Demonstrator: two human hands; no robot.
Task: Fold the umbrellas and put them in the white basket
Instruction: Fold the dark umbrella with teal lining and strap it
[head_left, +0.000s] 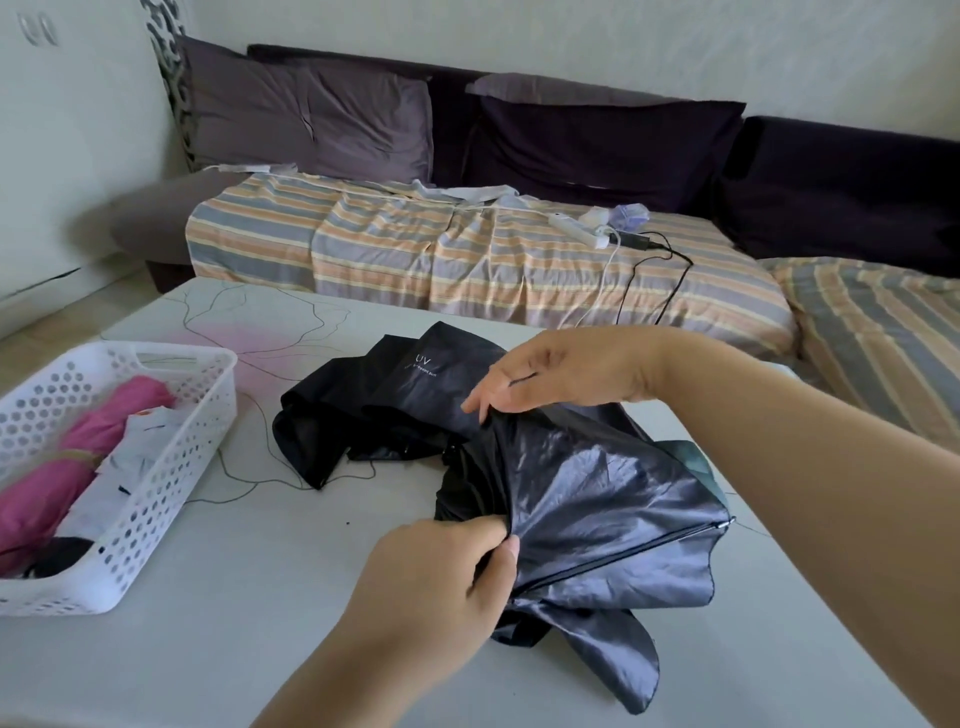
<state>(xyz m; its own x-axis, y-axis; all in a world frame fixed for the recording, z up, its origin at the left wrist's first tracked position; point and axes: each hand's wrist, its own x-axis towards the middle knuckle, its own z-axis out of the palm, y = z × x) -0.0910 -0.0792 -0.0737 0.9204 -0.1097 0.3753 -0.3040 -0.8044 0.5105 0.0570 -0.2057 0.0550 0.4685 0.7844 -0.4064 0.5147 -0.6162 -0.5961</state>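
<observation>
A black umbrella (597, 499) lies collapsed and loose on the white table (208, 649), its shiny canopy spread in folds with one rib showing. My left hand (441, 582) pinches a fold of the canopy at its near edge. My right hand (550, 374) pinches the fabric at the upper fold. The white perforated basket (171, 457) stands at the left of the table. Inside it lie a folded pink umbrella (78, 467), a folded white umbrella (119, 478) and a dark item at the near end.
A sofa (571, 140) with dark cushions and a striped sheet (415, 244) runs behind the table. On the sheet lie a white power strip (582, 228) and trailing cables. A wall and white cabinet stand at the left.
</observation>
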